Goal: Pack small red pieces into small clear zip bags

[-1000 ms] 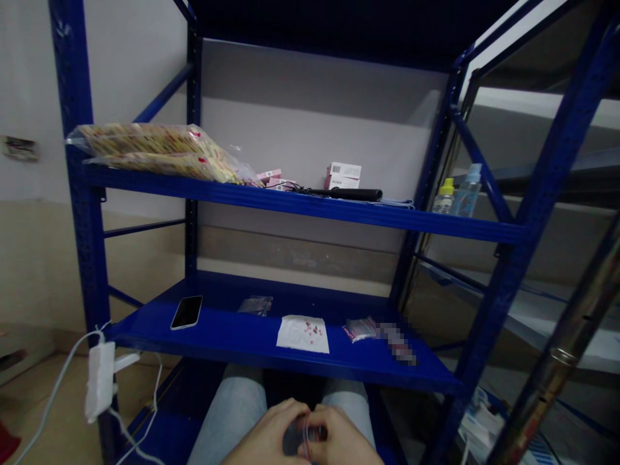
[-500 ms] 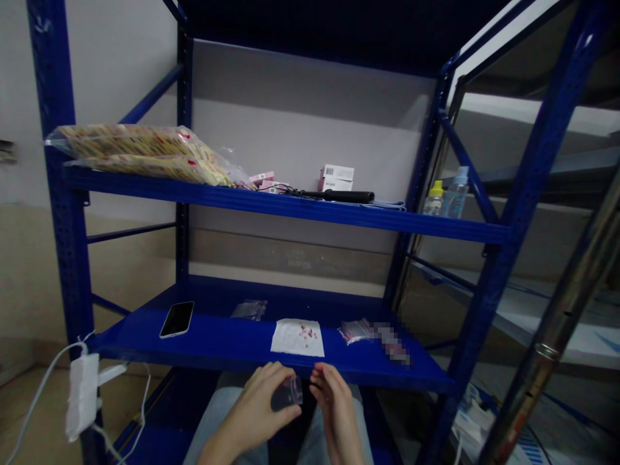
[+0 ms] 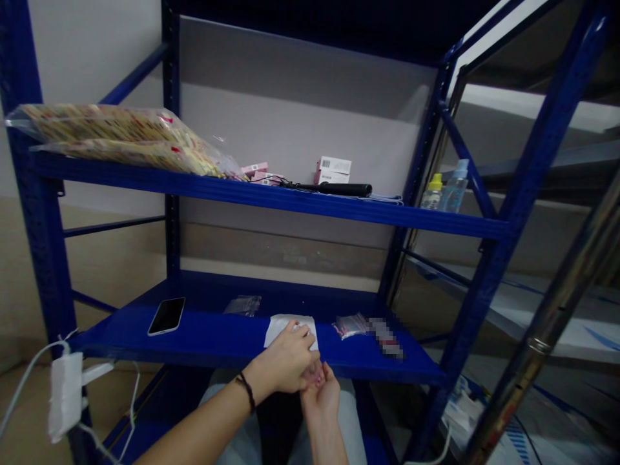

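The left hand [image 3: 287, 356] (palm down) is beside the upturned right hand [image 3: 323, 395].

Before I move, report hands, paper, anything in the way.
Left hand in front of white paper, right hand close beside; grips unclear. Paper partly hidden. Zip bags on either side.

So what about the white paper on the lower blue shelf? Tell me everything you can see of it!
The white paper looks thin and roughly four-sided, and the part that shows looks plain. It lies flat near the front of the lower blue shelf, between some clear bags on the left and a bag with pink bits on the right. The left hand hides much of it, so I can't tell what's under there or whether they touch.
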Demonstrator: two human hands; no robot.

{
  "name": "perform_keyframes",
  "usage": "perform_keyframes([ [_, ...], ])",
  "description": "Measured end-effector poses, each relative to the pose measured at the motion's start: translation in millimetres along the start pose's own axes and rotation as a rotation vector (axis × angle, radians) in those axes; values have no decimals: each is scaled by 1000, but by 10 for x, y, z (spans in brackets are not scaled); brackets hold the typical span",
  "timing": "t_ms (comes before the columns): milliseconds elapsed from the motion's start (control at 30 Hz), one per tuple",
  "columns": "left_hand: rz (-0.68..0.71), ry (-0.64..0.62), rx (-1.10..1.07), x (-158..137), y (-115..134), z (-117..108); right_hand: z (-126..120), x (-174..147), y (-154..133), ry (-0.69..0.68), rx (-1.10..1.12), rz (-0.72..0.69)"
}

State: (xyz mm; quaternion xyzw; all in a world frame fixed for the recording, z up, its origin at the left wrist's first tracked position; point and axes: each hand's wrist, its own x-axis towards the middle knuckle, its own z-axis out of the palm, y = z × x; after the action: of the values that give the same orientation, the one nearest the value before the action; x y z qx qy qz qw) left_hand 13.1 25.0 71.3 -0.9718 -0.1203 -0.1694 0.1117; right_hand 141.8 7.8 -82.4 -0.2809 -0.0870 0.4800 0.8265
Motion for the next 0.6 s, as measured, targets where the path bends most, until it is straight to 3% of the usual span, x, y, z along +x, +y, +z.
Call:
perform_keyframes([
  [133,-243,141,-187,-242,-431,116,47,314,-208,110,-77,-47],
  [300,-691,234,-383,-798,-1336,605,358,1047,-503,79,-228,-92],
  [367,-809,278,-399,-996,-1643,784,516,1323,-511,42,-331,-69],
  [500,-915,394,-345,-1141,-2089,960,711,1660,-348,-43,-558,-86],
  [600,-907,378,-346,-1059,-2314,1000,727,1757,-183,-120,-741,-199],
])
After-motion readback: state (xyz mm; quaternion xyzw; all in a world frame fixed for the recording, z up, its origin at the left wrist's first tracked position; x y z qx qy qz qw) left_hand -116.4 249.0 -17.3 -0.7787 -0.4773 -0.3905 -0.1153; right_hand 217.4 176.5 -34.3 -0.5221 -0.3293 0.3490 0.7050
